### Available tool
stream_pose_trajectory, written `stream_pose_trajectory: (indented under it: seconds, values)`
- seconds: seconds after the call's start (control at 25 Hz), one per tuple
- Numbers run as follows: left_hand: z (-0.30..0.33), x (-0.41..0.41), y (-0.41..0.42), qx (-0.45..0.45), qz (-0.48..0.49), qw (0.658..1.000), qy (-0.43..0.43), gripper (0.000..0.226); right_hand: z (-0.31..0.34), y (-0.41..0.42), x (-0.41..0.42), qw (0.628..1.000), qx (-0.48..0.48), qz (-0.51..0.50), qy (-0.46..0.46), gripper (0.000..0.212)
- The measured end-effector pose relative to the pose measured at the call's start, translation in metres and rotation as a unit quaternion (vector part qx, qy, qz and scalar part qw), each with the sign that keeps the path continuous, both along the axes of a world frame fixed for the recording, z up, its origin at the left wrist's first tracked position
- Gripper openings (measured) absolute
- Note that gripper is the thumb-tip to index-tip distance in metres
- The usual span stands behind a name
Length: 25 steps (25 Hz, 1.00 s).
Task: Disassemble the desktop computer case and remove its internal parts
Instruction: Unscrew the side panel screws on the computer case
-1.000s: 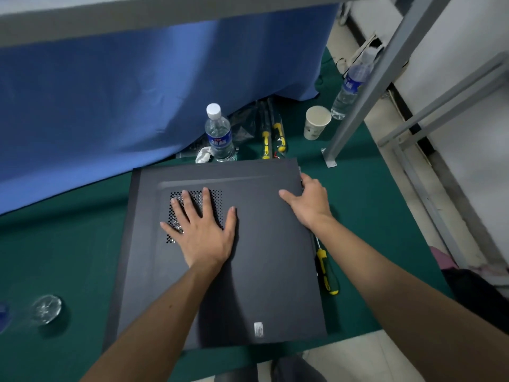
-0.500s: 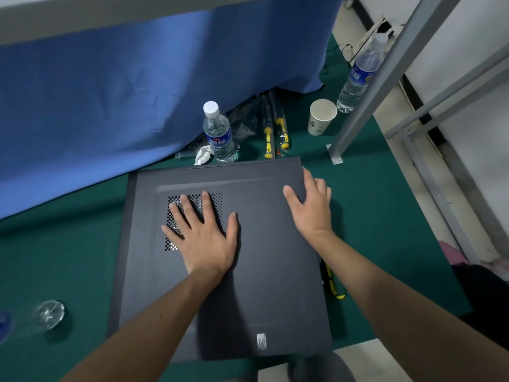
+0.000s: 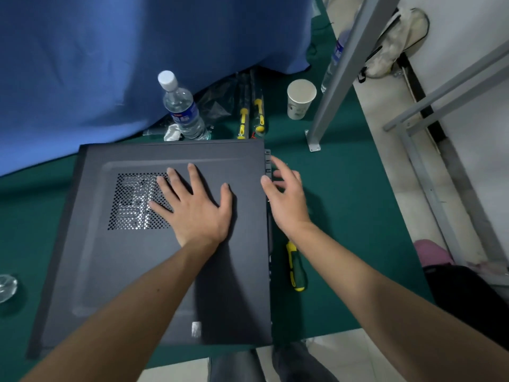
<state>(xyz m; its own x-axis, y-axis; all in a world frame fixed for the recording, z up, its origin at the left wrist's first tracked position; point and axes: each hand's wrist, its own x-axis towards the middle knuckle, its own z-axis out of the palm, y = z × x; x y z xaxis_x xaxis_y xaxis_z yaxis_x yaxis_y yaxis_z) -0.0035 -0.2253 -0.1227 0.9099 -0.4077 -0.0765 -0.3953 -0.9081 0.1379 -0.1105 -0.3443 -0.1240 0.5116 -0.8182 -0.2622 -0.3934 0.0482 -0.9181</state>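
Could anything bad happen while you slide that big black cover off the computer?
Maybe. The water bottle stands right behind the side panel; a hard shove could tip it over. The right hand reaches for the panel's thin metal edge, which might nip or scratch its fingers. The screwdriver lies close beside the case, where the sliding panel or an arm could knock it off the green table.

Right hand (image 3: 286, 199) lifted off side panel (image 3: 154, 271), fingers now loose.
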Motion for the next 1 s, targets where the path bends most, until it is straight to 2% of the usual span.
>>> stream_pose_trajectory:
  seconds: [0.04, 0.12, 0.24, 0.32, 0.4, 0.44, 0.52, 0.56, 0.64, 0.72, 0.88, 1.0]
  values:
    - [0.001, 0.0, -0.001, -0.001, -0.002, 1.0, 0.0, 0.084, -0.004, 0.003, -0.018, 1.0, -0.011, -0.014, 0.013, 0.042]
    - [0.005, -0.001, -0.003, 0.0, -0.002, 1.0, 0.006, 0.086, -0.022, 0.02, -0.064, 0.992, -0.025, -0.017, 0.124, 0.036]
    - [0.009, -0.002, -0.001, -0.002, 0.003, 1.0, 0.008, 0.087, -0.049, 0.067, -0.121, 0.94, 0.038, 0.091, 0.326, 0.049]
    - [0.009, -0.002, -0.001, -0.003, 0.007, 1.0, 0.006, 0.087, -0.064, 0.084, -0.131, 0.926, -0.007, 0.124, 0.357, 0.051]
    - [0.008, -0.003, 0.0, -0.007, 0.008, 1.0, 0.001, 0.087, -0.069, 0.08, -0.128, 0.926, -0.01, 0.118, 0.36, 0.042]
    - [0.008, -0.003, -0.001, -0.007, 0.006, 1.0, -0.003, 0.086, -0.068, 0.072, -0.127, 0.932, 0.053, 0.09, 0.348, 0.036]
    - [0.009, -0.004, -0.001, -0.006, 0.005, 1.0, 0.001, 0.086, -0.062, 0.061, -0.13, 0.937, 0.236, 0.02, 0.258, 0.021]
    - [0.01, -0.004, -0.001, -0.006, 0.004, 1.0, 0.001, 0.086, -0.056, 0.059, -0.132, 0.935, 0.289, 0.001, 0.206, 0.016]
    - [0.009, -0.003, -0.001, -0.007, 0.006, 1.0, -0.002, 0.086, -0.039, 0.058, -0.129, 0.939, 0.311, -0.006, 0.146, 0.014]
    - [0.008, -0.003, -0.001, -0.011, 0.006, 1.0, -0.002, 0.085, -0.021, 0.064, -0.119, 0.942, 0.322, -0.019, 0.091, 0.021]
    - [0.006, -0.001, 0.001, -0.016, 0.007, 1.0, -0.004, 0.086, 0.01, 0.087, -0.108, 0.919, 0.386, -0.065, -0.037, 0.016]
    - [0.005, -0.001, 0.001, -0.018, 0.009, 1.0, -0.005, 0.086, 0.019, 0.094, -0.114, 0.918, 0.39, -0.062, -0.042, 0.013]
